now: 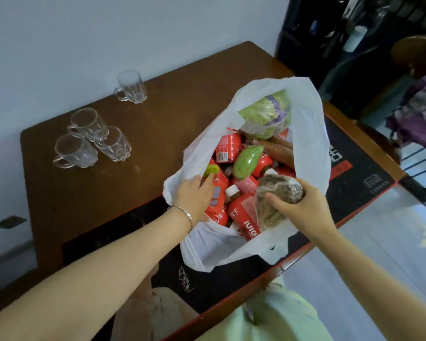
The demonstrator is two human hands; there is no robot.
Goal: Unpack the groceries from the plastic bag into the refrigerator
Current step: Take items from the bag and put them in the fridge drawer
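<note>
A white plastic bag (308,134) stands open on the brown table (138,134). Inside lie several red bottles (246,212), a wrapped cabbage (266,114), a green vegetable (247,161) and brown roots (279,150). My right hand (303,207) grips a clear-wrapped bundle of brownish noodles (273,195) at the bag's near right rim. My left hand (194,195) reaches into the bag's left side, fingers over a red bottle and touching a small green item (210,169); whether it grips anything is hidden.
Several glass mugs (94,141) stand on the table's left part, one more (130,87) near the wall. A black and red mat (354,178) lies under the bag. A dark cabinet (330,33) and a chair with purple cloth (418,112) stand at the right.
</note>
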